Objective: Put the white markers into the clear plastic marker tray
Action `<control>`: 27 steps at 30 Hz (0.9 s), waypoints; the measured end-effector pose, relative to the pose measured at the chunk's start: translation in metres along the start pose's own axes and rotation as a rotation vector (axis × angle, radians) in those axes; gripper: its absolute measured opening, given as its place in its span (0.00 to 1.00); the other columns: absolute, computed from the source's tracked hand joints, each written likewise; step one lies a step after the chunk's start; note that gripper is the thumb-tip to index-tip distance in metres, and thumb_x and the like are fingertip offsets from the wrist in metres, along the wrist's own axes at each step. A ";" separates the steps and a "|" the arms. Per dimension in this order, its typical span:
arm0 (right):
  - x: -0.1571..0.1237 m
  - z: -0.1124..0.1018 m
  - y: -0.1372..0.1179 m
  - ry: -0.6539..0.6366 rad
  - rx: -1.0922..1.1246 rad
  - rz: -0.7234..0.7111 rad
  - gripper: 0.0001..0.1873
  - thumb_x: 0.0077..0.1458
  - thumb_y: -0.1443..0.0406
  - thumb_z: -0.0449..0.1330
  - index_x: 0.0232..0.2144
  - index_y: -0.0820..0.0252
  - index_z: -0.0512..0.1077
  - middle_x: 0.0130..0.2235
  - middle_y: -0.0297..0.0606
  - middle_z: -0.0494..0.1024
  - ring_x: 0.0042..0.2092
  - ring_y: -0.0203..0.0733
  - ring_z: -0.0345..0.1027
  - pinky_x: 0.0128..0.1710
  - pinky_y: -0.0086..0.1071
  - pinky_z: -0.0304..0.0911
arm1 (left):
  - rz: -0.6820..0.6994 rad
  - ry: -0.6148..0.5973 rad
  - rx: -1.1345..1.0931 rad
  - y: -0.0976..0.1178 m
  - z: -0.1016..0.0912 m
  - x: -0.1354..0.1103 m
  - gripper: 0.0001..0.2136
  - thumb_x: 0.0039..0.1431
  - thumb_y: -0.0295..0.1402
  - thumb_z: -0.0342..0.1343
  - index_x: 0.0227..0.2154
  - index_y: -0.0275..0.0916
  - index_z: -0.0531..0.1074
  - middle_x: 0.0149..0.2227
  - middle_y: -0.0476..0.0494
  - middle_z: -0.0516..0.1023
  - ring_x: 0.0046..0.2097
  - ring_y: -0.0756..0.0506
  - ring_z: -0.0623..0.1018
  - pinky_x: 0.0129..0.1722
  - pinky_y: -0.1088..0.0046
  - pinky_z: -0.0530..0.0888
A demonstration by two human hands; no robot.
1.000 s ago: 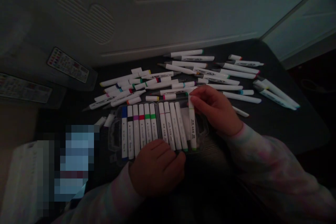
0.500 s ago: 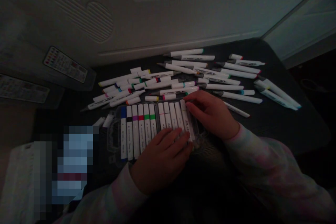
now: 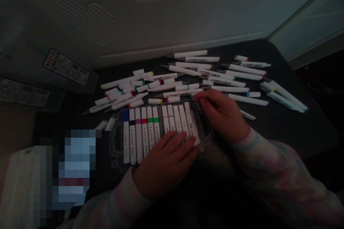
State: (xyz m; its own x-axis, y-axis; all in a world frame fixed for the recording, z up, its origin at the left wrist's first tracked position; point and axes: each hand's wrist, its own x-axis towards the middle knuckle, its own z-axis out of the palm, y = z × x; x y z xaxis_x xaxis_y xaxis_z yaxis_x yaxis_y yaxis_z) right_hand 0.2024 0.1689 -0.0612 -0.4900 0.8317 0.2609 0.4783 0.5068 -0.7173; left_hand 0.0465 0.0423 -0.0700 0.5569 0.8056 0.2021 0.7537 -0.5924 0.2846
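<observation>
A clear plastic marker case [image 3: 118, 139] lies on the dark table, holding a row of white markers [image 3: 145, 132] with coloured bands. My left hand [image 3: 166, 164] rests on the near ends of the right-hand markers, fingers stretched flat over them. My right hand [image 3: 223, 114] sits at the case's right edge, fingers curled loosely downward, with nothing visible in them. The rightmost marker [image 3: 191, 123] lies in the case beside the others.
Many loose white markers [image 3: 215, 78] are scattered across the dark table [image 3: 295, 125] behind the case. Two colour-chart cards [image 3: 66, 66] lie at the left. A white door or cabinet panel stands behind. A blurred patch is at the lower left.
My right hand laid the marker it held into the case's right end and let go. My left hand opened from a fist and spread flat over the markers.
</observation>
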 end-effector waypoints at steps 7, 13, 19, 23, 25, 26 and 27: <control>0.000 0.002 -0.002 -0.094 -0.073 -0.050 0.11 0.49 0.75 0.50 0.32 0.60 0.69 0.34 0.39 0.72 0.38 0.41 0.66 0.39 0.36 0.61 | 0.011 0.293 -0.074 0.004 -0.012 -0.003 0.06 0.52 0.26 0.48 0.28 0.33 0.70 0.23 0.47 0.73 0.30 0.49 0.71 0.36 0.66 0.71; 0.000 0.002 -0.003 -0.137 -0.095 -0.042 0.09 0.50 0.72 0.52 0.34 0.61 0.70 0.35 0.40 0.71 0.38 0.40 0.66 0.37 0.34 0.61 | 0.043 0.302 -0.062 0.005 -0.012 0.000 0.05 0.51 0.26 0.48 0.28 0.32 0.69 0.21 0.47 0.72 0.27 0.48 0.71 0.31 0.66 0.71; 0.000 0.001 -0.004 -0.141 -0.092 -0.059 0.10 0.51 0.72 0.51 0.35 0.60 0.69 0.35 0.39 0.72 0.38 0.41 0.66 0.38 0.35 0.61 | 0.063 0.336 -0.084 0.006 -0.017 -0.007 0.05 0.48 0.23 0.48 0.28 0.33 0.67 0.16 0.50 0.68 0.22 0.50 0.67 0.24 0.70 0.70; 0.001 0.001 -0.004 -0.133 -0.109 -0.050 0.10 0.51 0.72 0.51 0.35 0.61 0.69 0.34 0.39 0.72 0.37 0.41 0.66 0.36 0.35 0.61 | 0.079 0.356 -0.084 0.008 -0.024 -0.010 0.06 0.46 0.22 0.47 0.27 0.33 0.67 0.13 0.52 0.65 0.19 0.51 0.64 0.21 0.72 0.68; 0.001 0.001 -0.004 -0.138 -0.114 -0.049 0.09 0.51 0.72 0.51 0.35 0.61 0.69 0.34 0.40 0.72 0.37 0.40 0.66 0.36 0.35 0.61 | 0.081 0.354 -0.085 0.008 -0.025 -0.010 0.06 0.46 0.22 0.47 0.27 0.33 0.67 0.13 0.52 0.65 0.18 0.52 0.64 0.20 0.72 0.68; 0.001 0.001 -0.004 -0.140 -0.115 -0.049 0.10 0.52 0.72 0.51 0.34 0.61 0.70 0.34 0.40 0.72 0.37 0.40 0.66 0.36 0.34 0.61 | 0.083 0.354 -0.086 0.008 -0.025 -0.009 0.05 0.46 0.22 0.47 0.26 0.33 0.67 0.13 0.52 0.65 0.18 0.52 0.63 0.20 0.72 0.68; 0.001 0.001 -0.004 -0.145 -0.116 -0.050 0.10 0.52 0.72 0.51 0.34 0.62 0.70 0.34 0.40 0.72 0.37 0.40 0.66 0.36 0.34 0.61 | 0.092 0.352 -0.090 0.008 -0.025 -0.009 0.05 0.47 0.22 0.47 0.27 0.33 0.67 0.13 0.52 0.66 0.18 0.52 0.63 0.19 0.72 0.68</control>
State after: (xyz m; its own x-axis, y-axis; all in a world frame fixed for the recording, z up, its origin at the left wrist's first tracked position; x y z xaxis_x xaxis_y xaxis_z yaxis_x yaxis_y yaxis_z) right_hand 0.1991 0.1676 -0.0591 -0.6111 0.7676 0.1930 0.5270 0.5766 -0.6244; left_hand 0.0390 0.0304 -0.0462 0.4550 0.7113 0.5357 0.6639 -0.6719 0.3283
